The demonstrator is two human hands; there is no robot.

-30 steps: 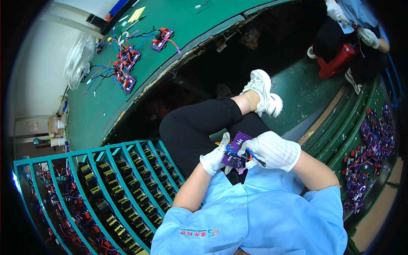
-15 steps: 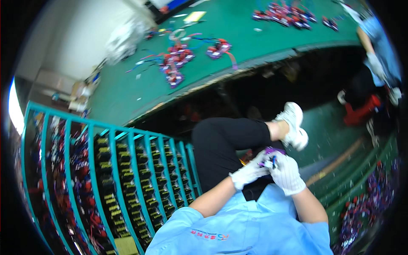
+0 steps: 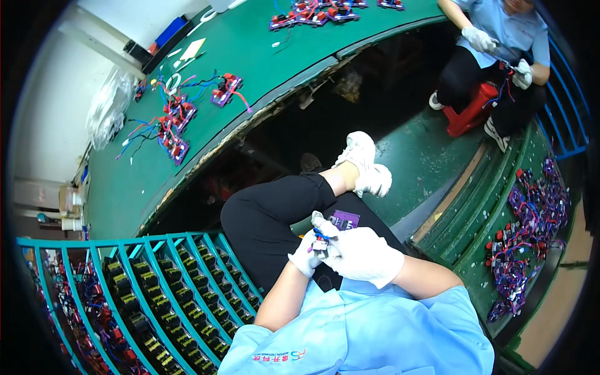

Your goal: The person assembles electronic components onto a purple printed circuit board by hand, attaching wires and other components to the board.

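Observation:
Both my hands, in white knit gloves, are together over my lap around a purple circuit board (image 3: 347,218). Its far part sticks out beyond my fingers. Between the fingertips sits a small white component (image 3: 320,245), with short blue and red wires by it. My left hand (image 3: 304,255) is closed at the left side of the board, its fingers partly hidden. From the right, my right hand (image 3: 365,255) is closed over the near part of the board with bent fingers, covering much of it.
A green workbench (image 3: 269,59) ahead carries wired purple boards (image 3: 177,122). On my left stands a teal rack (image 3: 147,240) full of black-and-yellow components. Wired boards are heaped (image 3: 522,231) on a green surface to my right. A co-worker (image 3: 500,37) sits on a red stool (image 3: 470,111).
The view has swung right, bringing the co-worker and the right-hand heap further in. My hands stay together on the board, and the white component now shows between the fingertips.

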